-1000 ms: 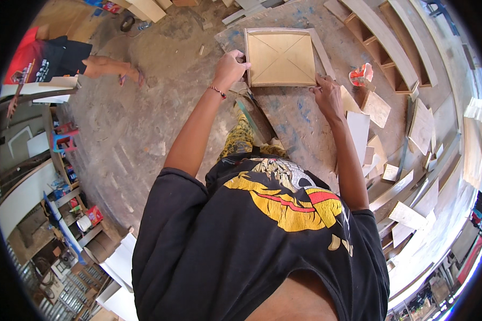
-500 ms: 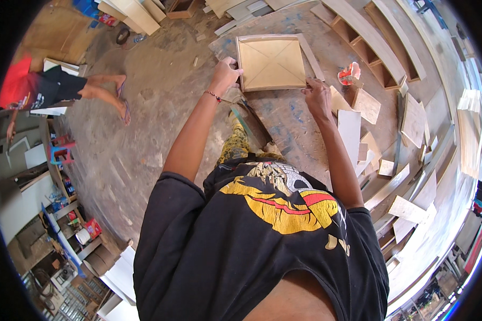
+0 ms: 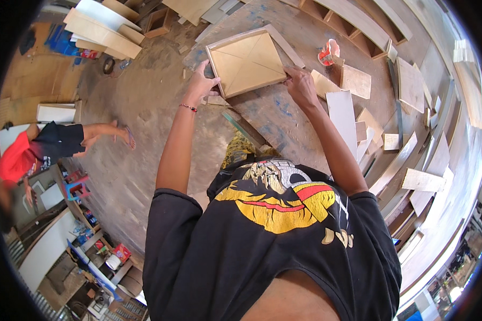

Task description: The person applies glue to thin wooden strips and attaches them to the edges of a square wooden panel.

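Observation:
A shallow square wooden box [image 3: 247, 63] is between my two hands, its low sides facing up. Two thin crossing lines form an X over its pale bottom. At the box's left side my left hand [image 3: 199, 88] holds on, with fingers and thumb against the outer edge. My right hand [image 3: 301, 85] grips the near right corner, its fingertips partly hidden. Beneath and behind the box lies a worn, blue-stained board [image 3: 276, 115], and a narrow wooden strip [image 3: 285, 47] rests just past the box's right side.
Wood offcuts [image 3: 356, 82] and a torn red-and-white cup [image 3: 329, 52] lie to the right. Long compartmented wooden frames [image 3: 353, 27] stand at the far right. Stacked boards [image 3: 103, 29] are at the far left. A person in a red shirt [image 3: 19, 160] is at the left.
The box has turned counterclockwise and sits further left in view, with both hands moving along with it. The person at the left shows more fully now.

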Action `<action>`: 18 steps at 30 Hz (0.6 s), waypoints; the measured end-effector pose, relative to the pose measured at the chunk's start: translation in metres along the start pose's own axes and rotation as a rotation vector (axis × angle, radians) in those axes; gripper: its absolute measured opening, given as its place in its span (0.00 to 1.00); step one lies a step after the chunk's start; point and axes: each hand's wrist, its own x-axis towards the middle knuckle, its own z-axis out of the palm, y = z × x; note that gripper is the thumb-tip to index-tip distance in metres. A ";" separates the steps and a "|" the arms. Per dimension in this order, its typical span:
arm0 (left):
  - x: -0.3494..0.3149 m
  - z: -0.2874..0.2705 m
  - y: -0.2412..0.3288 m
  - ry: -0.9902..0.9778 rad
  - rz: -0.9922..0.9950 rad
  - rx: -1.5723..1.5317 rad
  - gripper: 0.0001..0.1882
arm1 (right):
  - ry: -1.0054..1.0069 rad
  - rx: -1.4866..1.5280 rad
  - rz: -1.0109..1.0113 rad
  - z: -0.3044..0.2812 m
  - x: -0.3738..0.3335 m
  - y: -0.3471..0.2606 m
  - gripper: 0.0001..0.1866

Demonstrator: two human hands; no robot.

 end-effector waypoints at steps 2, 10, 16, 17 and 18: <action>0.000 0.000 -0.001 -0.004 0.001 -0.010 0.34 | -0.011 0.025 0.019 0.001 0.001 0.002 0.19; -0.003 0.004 0.005 0.016 -0.014 0.014 0.34 | 0.017 0.017 -0.001 0.004 -0.001 0.005 0.14; -0.006 0.004 0.006 0.018 -0.006 0.042 0.33 | 0.037 0.055 -0.012 0.006 -0.001 0.007 0.15; -0.007 0.004 0.007 0.023 -0.006 0.052 0.33 | 0.039 0.064 -0.014 0.005 -0.001 0.007 0.15; -0.008 0.004 0.008 0.028 -0.007 0.061 0.33 | 0.041 0.074 -0.015 0.005 -0.001 0.007 0.15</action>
